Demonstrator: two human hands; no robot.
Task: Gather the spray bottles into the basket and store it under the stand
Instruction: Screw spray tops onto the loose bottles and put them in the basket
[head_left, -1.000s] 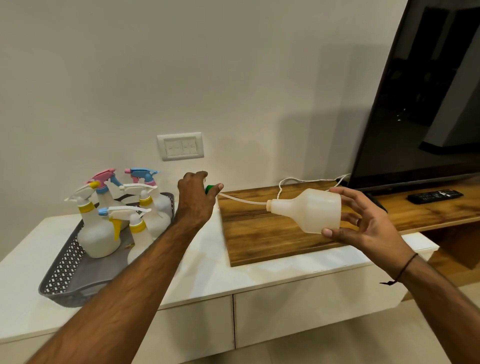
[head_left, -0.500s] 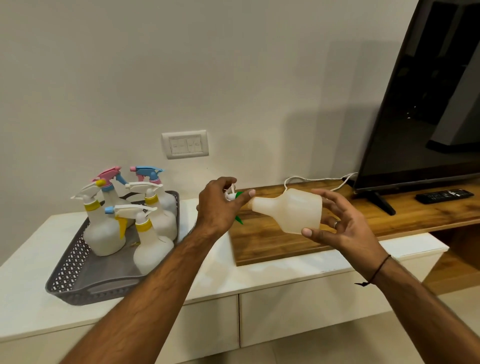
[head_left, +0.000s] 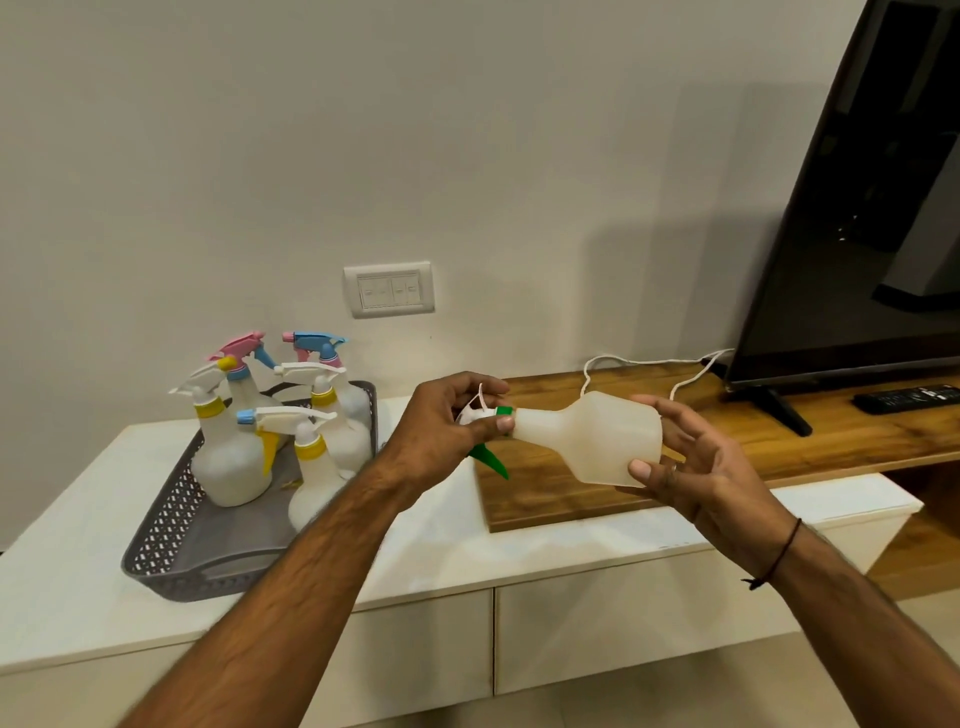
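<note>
The translucent bottle (head_left: 589, 441) is held on its side in mid-air in front of the white cabinet top (head_left: 545, 540), well clear of the grey basket (head_left: 171, 525). The right hand (head_left: 696, 467) cups its base with fingers spread around the body. The left hand (head_left: 447, 421) is closed on the green-triggered spray head (head_left: 485, 434) at the neck, thumb at the green collar. Judged step: seating and tightening the head on the bottle before it goes in the basket. Recommended practice: hold the body firm, align the collar squarely with the neck, and turn the collar only, to avoid cross-threading. Whether the threads are engaged cannot be told. Five spray bottles (head_left: 311, 447) stand upright in the far part of the basket; the near part looks free to take this one.
</note>
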